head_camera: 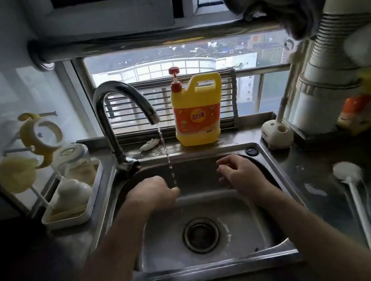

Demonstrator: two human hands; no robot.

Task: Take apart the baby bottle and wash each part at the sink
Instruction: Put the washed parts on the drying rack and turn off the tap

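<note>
Water (166, 153) is trickling thinly from the curved steel tap (122, 106) onto your left hand (152, 192), which is curling knuckles-up over the steel sink (213, 269); whether it is gripping anything cannot be told. Your right hand (241, 172) is hanging near it, fingers loosely bent, holding nothing. Bottle parts are sitting on the white drying rack (70, 223) to your left: a clear bottle (76, 158) and a yellow handled ring (40, 137). Behind the tap a yellow plastic soap jug (197, 113) with a red pump is standing, its orange label showing white Chinese characters. A white long-handled brush (348, 172) is lying on the wet counter to your right.
</note>
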